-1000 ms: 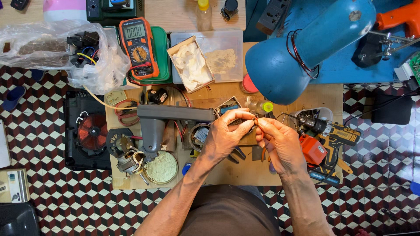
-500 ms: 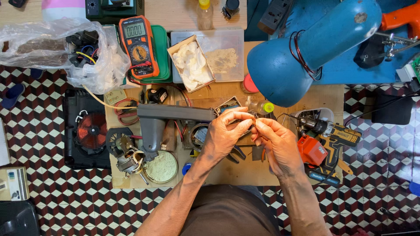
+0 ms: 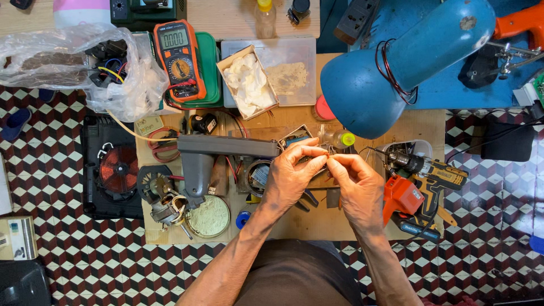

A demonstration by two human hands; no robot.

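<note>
Left hand: my left hand (image 3: 292,175) is curled over the middle of the wooden board (image 3: 294,221), thumb and fingertips pinched together on a small part (image 3: 324,160).
Right hand: my right hand (image 3: 357,190) meets the left fingertip to fingertip, pinching the same small part from the other side.
Small part: held up between both sets of fingertips, just above the board (too small and too covered for me to tell what it is).
Under my hands: an opened grey appliance (image 3: 226,150) lies on the board, its long housing stretching away to my left, wires showing beside it.
Left of board: a black base with a copper coil (image 3: 118,170) sits on the chequered floor (image 3: 85,266), touching the board's edge.
Right of board: a yellow and black cordless drill (image 3: 433,173) lies near my right hand, an orange tool (image 3: 401,195) just beside it.
Far side: an orange multimeter (image 3: 178,59) rests on a green case, a clear plastic box (image 3: 289,71) next to it.
Overhead: a blue lamp shade (image 3: 396,68) hangs over the board's far right corner.
</note>
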